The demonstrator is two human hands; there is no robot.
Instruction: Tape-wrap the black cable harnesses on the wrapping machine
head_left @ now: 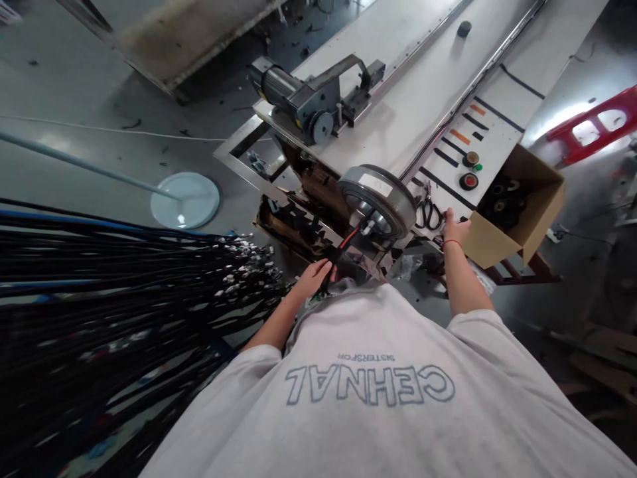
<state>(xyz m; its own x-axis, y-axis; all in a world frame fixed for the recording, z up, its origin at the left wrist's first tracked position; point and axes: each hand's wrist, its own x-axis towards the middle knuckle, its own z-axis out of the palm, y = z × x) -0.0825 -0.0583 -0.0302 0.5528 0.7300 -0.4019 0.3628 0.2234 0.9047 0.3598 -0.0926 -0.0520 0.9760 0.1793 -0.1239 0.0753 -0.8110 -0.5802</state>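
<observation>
My left hand (316,276) is closed around a black cable (339,252) with a red section, just in front of my shirt. The cable's far end reaches to a large grey wheel-like roll (365,182) with a white label, at the table's near end. At the table's right edge is my right hand (456,230), its visible fingers apart, beside black-handled scissors (428,214). A short black strip lies at its fingertips; whether it touches the strip I cannot tell. The underside of this hand is hidden.
A long white table (428,86) carries a motor-driven machine (298,99), black and orange strips, and red (468,181) and green buttons. A cardboard box (542,212) with dark rolls stands right. Many black cables (149,292) hang at left, near a round stand base (185,200).
</observation>
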